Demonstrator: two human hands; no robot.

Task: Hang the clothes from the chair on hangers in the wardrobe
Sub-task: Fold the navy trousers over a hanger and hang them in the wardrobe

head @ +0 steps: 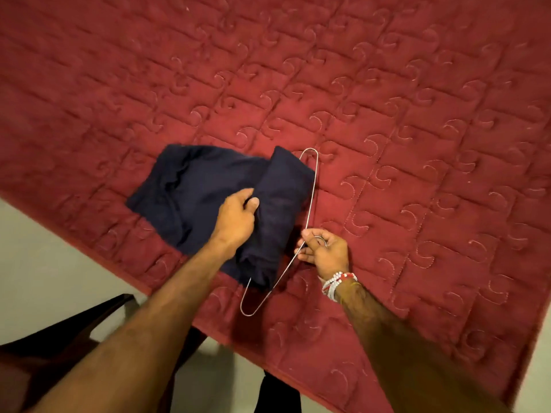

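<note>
A dark navy garment [190, 186] lies folded on the red quilted bed cover [387, 114]. A thin metal wire hanger [313, 186] lies along the garment's right edge, one end under the cloth. My left hand [237, 217] pinches a fold of the navy cloth near its middle. To the right of the garment, my right hand [326, 251] grips the hanger at its hook, fingers curled around the wire. A beaded band sits on that wrist.
The red cover's edge runs diagonally from the left side to the lower right, with pale floor [44, 257] beyond it. A dark chair [59, 338] stands at the lower left beside the bed.
</note>
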